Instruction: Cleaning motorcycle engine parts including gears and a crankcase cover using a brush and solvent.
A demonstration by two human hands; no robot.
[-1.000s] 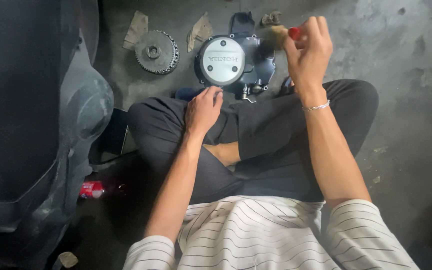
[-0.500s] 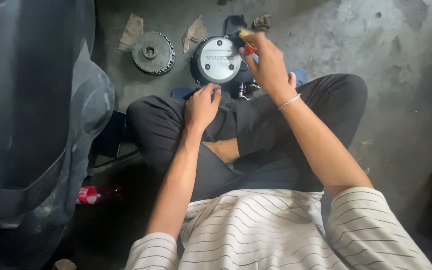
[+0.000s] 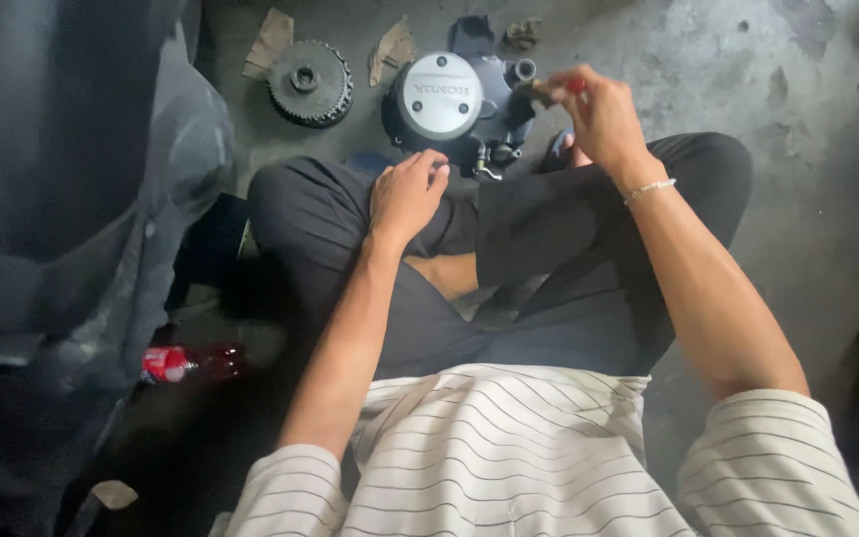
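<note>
I sit cross-legged on a concrete floor. My right hand [image 3: 601,117] is closed around a small red-handled tool [image 3: 561,88], its tip near the right side of a dark engine cover with a round silver cap [image 3: 439,96]. My left hand [image 3: 408,194] rests with curled fingers on my left knee, just below the cover, and holds nothing that I can see. A beaded bracelet sits on my right wrist.
A toothed clutch gear [image 3: 308,82] lies left of the cover, with cardboard scraps [image 3: 270,40] and a rag behind. A dark motorcycle body panel [image 3: 62,199] fills the left side. A red soda bottle [image 3: 186,362] lies by my left hip.
My right hand with the red tool came down and left, from above the cover's far right to its right edge. My left hand stayed on my knee.
</note>
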